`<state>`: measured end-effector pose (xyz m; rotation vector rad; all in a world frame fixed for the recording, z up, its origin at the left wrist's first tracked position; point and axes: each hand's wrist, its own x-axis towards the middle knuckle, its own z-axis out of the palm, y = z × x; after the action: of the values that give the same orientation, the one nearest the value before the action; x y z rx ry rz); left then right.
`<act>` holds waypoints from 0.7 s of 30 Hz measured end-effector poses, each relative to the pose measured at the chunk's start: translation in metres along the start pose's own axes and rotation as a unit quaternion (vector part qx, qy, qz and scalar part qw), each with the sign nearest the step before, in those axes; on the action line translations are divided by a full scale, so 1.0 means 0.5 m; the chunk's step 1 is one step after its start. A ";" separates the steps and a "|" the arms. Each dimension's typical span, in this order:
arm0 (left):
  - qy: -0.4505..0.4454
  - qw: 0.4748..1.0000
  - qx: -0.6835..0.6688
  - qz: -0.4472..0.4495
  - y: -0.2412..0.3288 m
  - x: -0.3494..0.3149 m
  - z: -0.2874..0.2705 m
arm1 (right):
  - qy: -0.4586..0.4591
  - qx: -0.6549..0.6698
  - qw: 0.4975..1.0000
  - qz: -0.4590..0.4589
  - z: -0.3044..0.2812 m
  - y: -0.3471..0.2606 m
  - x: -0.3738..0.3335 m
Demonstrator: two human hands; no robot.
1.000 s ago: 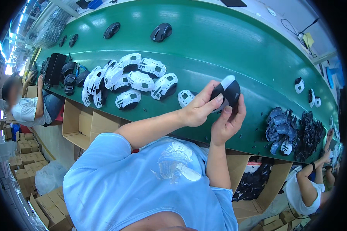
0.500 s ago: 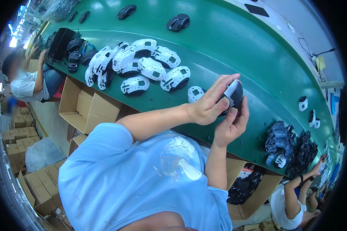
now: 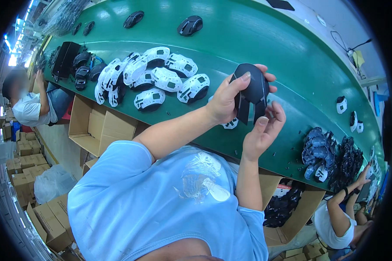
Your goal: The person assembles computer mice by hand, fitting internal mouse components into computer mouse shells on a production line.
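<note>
A black computer-mouse top shell [image 3: 251, 92] is held up above the green belt [image 3: 257, 39]. My left hand [image 3: 227, 99] grips its left side, thumb on top. My right hand [image 3: 262, 132] is below it, fingertips touching the shell's lower tips. A white mouse part [image 3: 229, 124] lies on the belt just under my hands, partly hidden. A cluster of white mouse bodies [image 3: 154, 78] lies on the belt to the left.
Two black mice [image 3: 190, 25] sit further up the belt. Black parts [image 3: 80, 65] are piled at the left by a seated person [image 3: 30, 104]. Dark shells [image 3: 331, 156] are heaped at the right near another person's hand [image 3: 362, 176]. Open cardboard boxes [image 3: 102, 126] stand below the belt.
The shell has turned in my hands: its white underside showed before, its black top faces me now. Both hands stay on it. The view has shifted slightly.
</note>
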<state>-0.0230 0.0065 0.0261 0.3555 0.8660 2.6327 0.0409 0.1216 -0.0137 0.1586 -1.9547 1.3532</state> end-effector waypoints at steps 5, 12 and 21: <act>-0.042 0.997 -0.046 -0.042 -0.011 -0.001 -0.007 | -0.090 0.305 0.918 0.238 -0.031 0.020 -0.027; -0.004 0.999 -0.028 -0.023 -0.021 -0.006 0.015 | -0.093 0.207 0.955 0.193 -0.027 -0.004 -0.010; -0.192 0.825 0.482 0.222 0.022 0.019 -0.024 | -0.022 0.339 0.910 0.238 -0.032 -0.015 0.007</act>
<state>-0.0385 -0.0041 0.0244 1.4198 2.0933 2.0770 0.0502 0.1329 -0.0030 0.0340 -1.5244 2.3385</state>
